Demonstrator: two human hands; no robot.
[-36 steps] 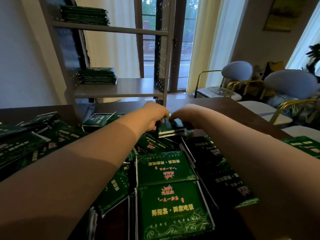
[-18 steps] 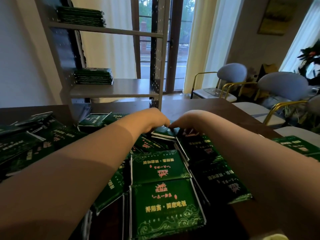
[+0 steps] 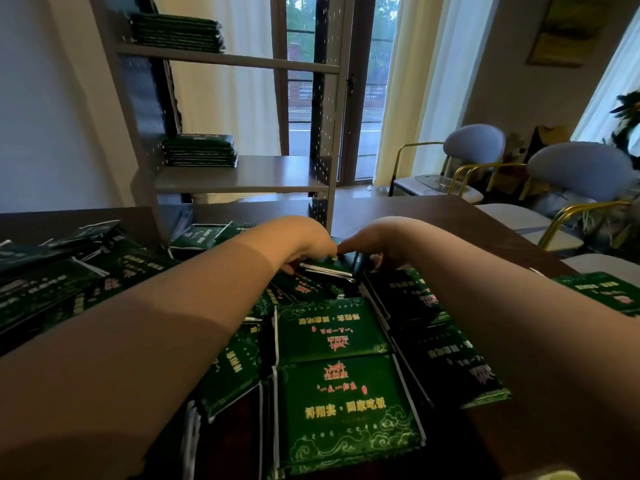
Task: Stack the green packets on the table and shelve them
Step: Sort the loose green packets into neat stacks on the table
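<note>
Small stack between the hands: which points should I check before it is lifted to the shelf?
1. Both the left hand and the right hand hold the small stack: ok.
2. Its edges are even: cannot tell, the hands cover it.
3. Free room on the lower shelf beside the shelved stack: ok.
4. Stack free of the loose packets beneath: cannot tell.

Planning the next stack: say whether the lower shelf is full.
Not full: lower shelf holds one packet stack at its left; the rest is bare.
</note>
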